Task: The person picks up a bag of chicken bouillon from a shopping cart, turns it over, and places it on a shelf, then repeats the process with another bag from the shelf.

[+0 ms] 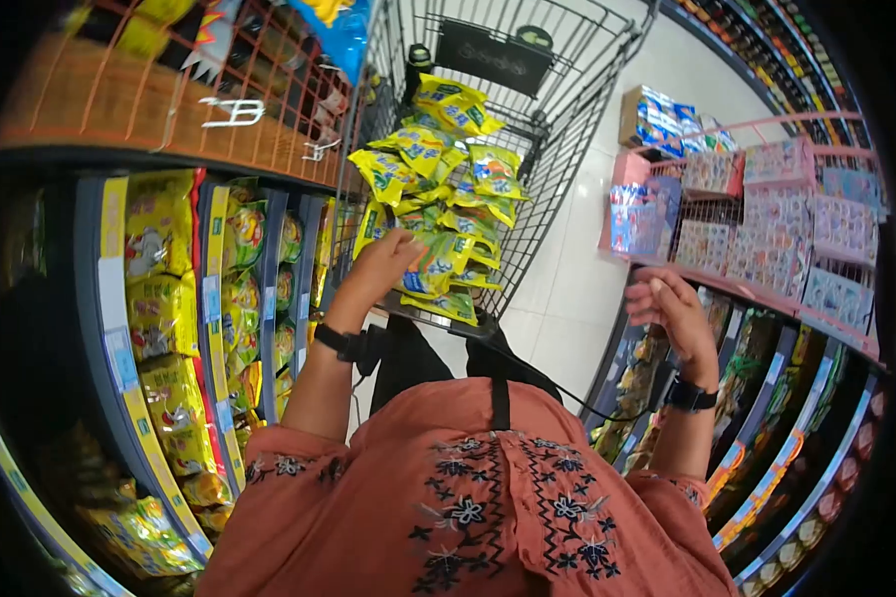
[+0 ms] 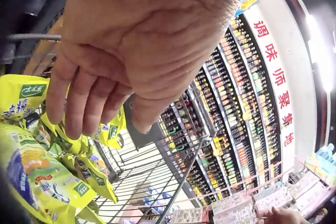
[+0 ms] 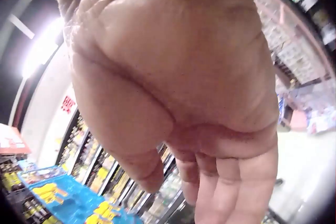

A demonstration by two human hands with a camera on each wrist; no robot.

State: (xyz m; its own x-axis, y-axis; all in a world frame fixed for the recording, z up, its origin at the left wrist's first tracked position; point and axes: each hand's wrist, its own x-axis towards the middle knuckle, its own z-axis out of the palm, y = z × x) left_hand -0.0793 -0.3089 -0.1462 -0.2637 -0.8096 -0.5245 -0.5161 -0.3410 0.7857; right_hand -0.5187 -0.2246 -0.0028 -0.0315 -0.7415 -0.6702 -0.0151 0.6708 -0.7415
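A heap of yellow-green packets [image 1: 448, 164] lies in a wire shopping cart [image 1: 567, 109]. The left hand [image 1: 386, 267] is over the near left part of the heap, fingers relaxed; whether it touches a packet cannot be told. In the left wrist view that hand [image 2: 131, 50] hangs with loosely bent fingers beside several packets [image 2: 47, 176], gripping none. Away from the cart, the right hand [image 1: 672, 308] is held in the air on the right, fingers loosely bent. The right wrist view shows the same hand [image 3: 178, 92] with nothing in its palm.
Shelves of yellow bags [image 1: 164, 318] stand at the left, beneath an orange wire basket [image 1: 100, 90]. A pink wire rack [image 1: 767, 219] with boxed goods stands at the right above more shelves. Pale floor tiles [image 1: 558, 298] show between cart and rack. Bottle shelves [image 2: 236, 103] line the back.
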